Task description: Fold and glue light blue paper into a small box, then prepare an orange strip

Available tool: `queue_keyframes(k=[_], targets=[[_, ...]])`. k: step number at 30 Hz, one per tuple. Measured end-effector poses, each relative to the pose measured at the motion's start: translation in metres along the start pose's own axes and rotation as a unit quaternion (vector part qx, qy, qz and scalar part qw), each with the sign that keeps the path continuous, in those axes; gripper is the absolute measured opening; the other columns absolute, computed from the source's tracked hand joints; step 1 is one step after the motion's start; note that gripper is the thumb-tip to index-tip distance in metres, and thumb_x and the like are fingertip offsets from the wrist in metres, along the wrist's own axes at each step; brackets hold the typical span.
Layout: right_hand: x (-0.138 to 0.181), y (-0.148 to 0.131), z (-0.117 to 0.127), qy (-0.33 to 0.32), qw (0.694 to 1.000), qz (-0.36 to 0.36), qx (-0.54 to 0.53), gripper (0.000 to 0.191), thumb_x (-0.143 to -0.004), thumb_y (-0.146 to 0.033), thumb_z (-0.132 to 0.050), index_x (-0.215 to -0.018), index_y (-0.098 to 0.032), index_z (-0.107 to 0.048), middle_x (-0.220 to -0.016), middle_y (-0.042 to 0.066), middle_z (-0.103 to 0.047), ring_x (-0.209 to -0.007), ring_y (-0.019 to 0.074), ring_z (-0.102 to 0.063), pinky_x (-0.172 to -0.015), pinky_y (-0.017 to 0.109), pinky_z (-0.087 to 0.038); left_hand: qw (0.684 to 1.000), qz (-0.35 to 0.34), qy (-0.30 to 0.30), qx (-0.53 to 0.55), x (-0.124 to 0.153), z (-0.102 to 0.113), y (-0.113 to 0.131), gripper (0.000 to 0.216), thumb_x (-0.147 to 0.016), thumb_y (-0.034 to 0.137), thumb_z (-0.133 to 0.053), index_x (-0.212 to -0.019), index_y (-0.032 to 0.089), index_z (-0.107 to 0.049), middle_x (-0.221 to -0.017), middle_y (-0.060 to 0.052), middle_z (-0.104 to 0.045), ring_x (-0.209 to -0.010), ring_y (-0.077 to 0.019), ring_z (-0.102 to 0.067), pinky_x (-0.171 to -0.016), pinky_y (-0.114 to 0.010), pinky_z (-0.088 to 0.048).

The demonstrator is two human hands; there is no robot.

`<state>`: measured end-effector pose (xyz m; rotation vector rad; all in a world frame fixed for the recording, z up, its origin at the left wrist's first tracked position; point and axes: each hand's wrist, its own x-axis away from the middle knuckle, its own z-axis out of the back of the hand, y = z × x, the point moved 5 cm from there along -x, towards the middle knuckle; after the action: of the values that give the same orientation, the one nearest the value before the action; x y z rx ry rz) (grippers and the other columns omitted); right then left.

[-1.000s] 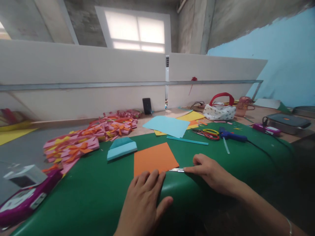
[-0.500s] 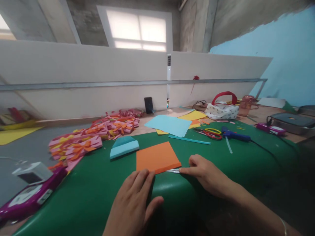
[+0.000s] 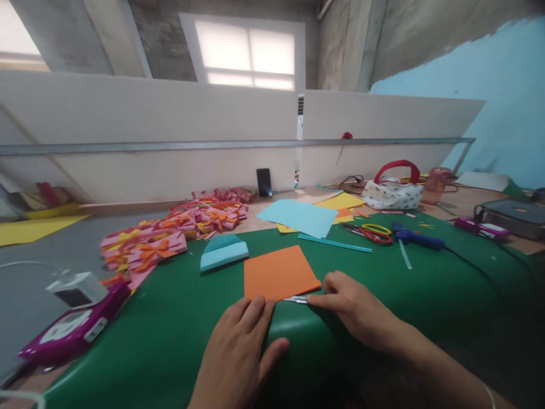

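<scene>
An orange paper square (image 3: 279, 272) lies on the green cutting mat (image 3: 170, 329). My left hand (image 3: 240, 352) rests flat, fingers together, on the sheet's near edge. My right hand (image 3: 355, 309) is closed on a small metal blade (image 3: 297, 299), whose tip lies along the sheet's near right edge. A folded light-blue paper piece (image 3: 223, 251) sits just left of the orange sheet.
A pile of pink and orange paper bows (image 3: 170, 233) lies to the left. A purple device (image 3: 72, 329) sits at near left. Blue and yellow sheets (image 3: 300, 217), scissors (image 3: 370, 233), a blue glue gun (image 3: 415, 238), a white bag (image 3: 392, 193) and a phone (image 3: 264, 182) lie farther back.
The view has drifted, so everything sits a little more to the right. My right hand and blade have slid left along the orange sheet's near edge. My left hand stays on that edge.
</scene>
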<state>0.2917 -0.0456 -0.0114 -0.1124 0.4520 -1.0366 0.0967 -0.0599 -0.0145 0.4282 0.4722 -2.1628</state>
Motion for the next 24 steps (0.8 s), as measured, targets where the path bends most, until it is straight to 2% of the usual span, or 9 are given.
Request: queue_keyframes(k=[7,11,15,24], targets=[[-0.008,-0.009,-0.006,0.000,1.000,0.019,0.000,0.023,-0.089,-0.026,-0.047,-0.102,-0.029,-0.065,-0.077,0.003,-0.048,-0.071,0.0160,-0.044,-0.059,0.025,-0.033,1.000,-0.004,-0.007,-0.003,0.001,0.003,-0.001,0.050,-0.084,0.053,-0.045,-0.117,0.017,-0.059,-0.114,-0.009,-0.065,-0.101,-0.0270,-0.059,-0.084,-0.042,-0.050],[-0.007,-0.010,-0.006,-0.006,1.000,0.020,0.003,0.027,-0.089,-0.022,-0.046,-0.106,-0.031,-0.065,-0.079,0.003,-0.049,-0.072,0.0163,-0.045,-0.060,0.026,-0.034,1.000,0.014,0.008,-0.003,0.008,0.006,-0.014,0.049,-0.085,0.051,-0.043,-0.116,0.016,-0.059,-0.116,-0.010,-0.063,-0.105,-0.0272,-0.058,-0.083,-0.040,-0.051],[-0.007,-0.010,-0.006,-0.015,0.999,0.028,0.008,0.030,-0.090,-0.021,-0.043,-0.109,-0.033,-0.064,-0.080,0.004,-0.051,-0.074,0.0169,-0.045,-0.063,0.027,-0.036,1.000,0.030,-0.007,0.008,0.014,0.006,-0.024,0.046,-0.085,0.050,-0.044,-0.113,0.017,-0.061,-0.115,-0.010,-0.064,-0.104,-0.0276,-0.058,-0.084,-0.041,-0.051],[-0.015,-0.020,-0.015,-0.008,0.998,-0.025,-0.051,0.024,-0.090,-0.038,-0.045,-0.092,-0.024,-0.065,-0.078,0.003,-0.052,-0.071,0.0158,-0.047,-0.058,0.025,-0.036,0.997,0.040,-0.035,0.059,0.011,0.009,-0.021,0.042,-0.086,0.046,-0.047,-0.113,0.017,-0.060,-0.107,-0.007,-0.065,-0.101,-0.0257,-0.057,-0.086,-0.041,-0.049]])
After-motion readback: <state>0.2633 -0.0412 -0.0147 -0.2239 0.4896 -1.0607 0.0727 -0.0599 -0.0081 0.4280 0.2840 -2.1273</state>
